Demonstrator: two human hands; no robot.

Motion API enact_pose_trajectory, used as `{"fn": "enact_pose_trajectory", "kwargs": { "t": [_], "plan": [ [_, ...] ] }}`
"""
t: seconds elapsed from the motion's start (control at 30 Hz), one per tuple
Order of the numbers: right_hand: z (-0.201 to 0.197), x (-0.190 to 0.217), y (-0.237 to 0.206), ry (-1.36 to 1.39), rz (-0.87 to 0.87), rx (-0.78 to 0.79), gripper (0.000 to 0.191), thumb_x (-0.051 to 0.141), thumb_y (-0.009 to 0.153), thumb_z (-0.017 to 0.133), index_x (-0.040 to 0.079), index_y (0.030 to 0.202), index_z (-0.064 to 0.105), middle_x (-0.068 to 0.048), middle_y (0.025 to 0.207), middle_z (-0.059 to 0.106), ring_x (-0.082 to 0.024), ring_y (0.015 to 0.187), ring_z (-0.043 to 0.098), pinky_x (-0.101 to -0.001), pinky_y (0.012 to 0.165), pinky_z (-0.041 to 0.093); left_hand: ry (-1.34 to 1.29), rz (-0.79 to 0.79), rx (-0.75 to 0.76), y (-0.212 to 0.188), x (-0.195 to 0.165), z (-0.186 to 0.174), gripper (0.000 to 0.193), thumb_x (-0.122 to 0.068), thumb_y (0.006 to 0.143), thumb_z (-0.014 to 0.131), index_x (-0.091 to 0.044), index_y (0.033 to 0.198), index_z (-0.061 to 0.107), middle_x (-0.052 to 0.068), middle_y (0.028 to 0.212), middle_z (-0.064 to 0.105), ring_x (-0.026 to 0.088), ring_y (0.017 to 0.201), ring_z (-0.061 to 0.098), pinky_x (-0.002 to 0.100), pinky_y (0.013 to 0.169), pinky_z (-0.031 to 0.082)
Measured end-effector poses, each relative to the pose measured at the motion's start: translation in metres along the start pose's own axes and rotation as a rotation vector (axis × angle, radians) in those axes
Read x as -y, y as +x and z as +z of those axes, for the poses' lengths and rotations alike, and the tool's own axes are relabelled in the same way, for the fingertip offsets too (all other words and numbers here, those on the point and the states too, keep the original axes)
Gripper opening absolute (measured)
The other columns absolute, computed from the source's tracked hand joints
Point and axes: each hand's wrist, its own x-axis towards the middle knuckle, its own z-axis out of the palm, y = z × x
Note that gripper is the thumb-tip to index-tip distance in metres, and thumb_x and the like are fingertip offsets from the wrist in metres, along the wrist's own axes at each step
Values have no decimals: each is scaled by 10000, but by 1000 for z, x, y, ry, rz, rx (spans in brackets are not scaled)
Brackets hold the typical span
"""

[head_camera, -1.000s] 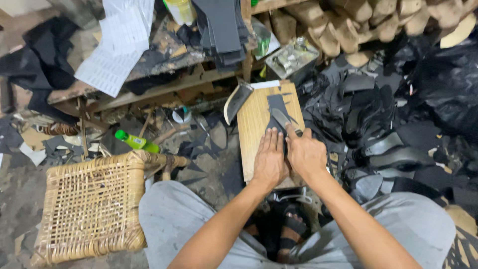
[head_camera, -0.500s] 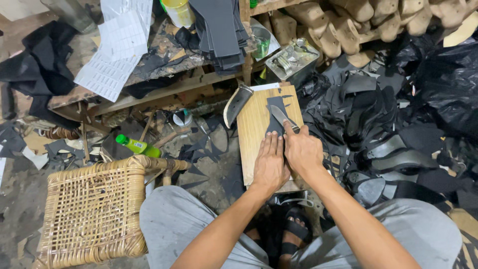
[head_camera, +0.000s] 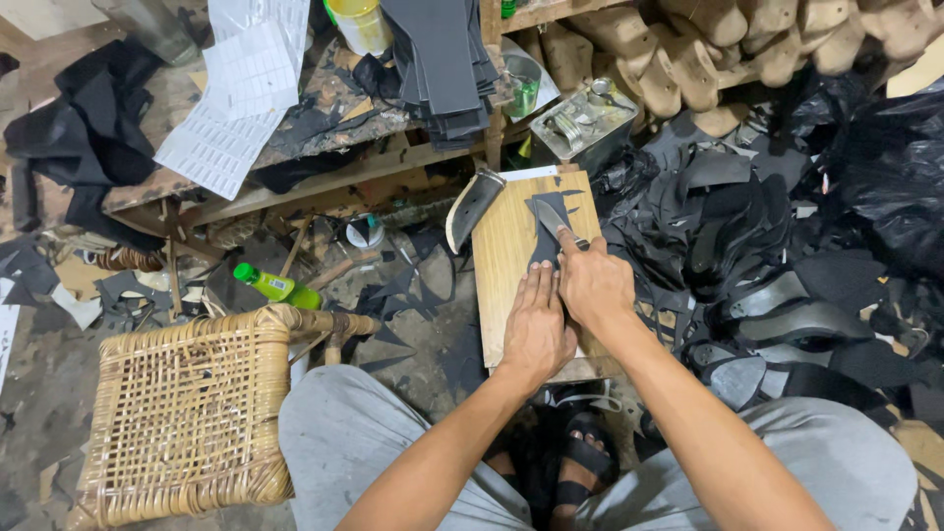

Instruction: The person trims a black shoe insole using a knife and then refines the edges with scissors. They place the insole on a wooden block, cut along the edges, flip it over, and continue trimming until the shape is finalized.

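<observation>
My left hand [head_camera: 536,329] lies flat, fingers together, pinning the black leather piece [head_camera: 547,224] on the wooden board [head_camera: 501,265]. My right hand [head_camera: 593,285] seems to grip a knife [head_camera: 551,218], cutting it.

Two bare forearms, no sleeves visible, no watch or rings seen. Left hand [head_camera: 536,329] and right hand [head_camera: 593,285] ungloved, fingers [head_camera: 539,285] bare, nails short. Grey trousers [head_camera: 344,442] on both legs, plain fabric, slightly creased. Black strapped sandals [head_camera: 580,467] on feet, partly hidden between the knees.
</observation>
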Motion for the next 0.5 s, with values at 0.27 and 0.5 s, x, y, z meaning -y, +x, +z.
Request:
{"fn": "enact_pose_trajectory", "kwargs": {
  "t": [0.27, 0.5],
  "plan": [
    [-12, -2, -10, -17, 31, 39, 450, 295, 976, 548, 176, 1407, 599, -293, 986, 659, -432, 715, 709, -496, 621, 575, -22, 3, 14, -2, 0, 1, 865, -248, 721, 696, 159, 1435, 428, 365, 1518, 399, 474, 1449, 336, 506, 1218, 214],
    [-12, 2, 3, -35, 15, 18, 431, 287, 994, 549, 167, 1403, 613, -277, 979, 666, -422, 731, 712, -484, 648, 580, -41, -6, -56, -3, 3, 4, 788, -233, 775, 662, 178, 1417, 463, 361, 1525, 417, 473, 1458, 372, 506, 1238, 244]
  ]
}}
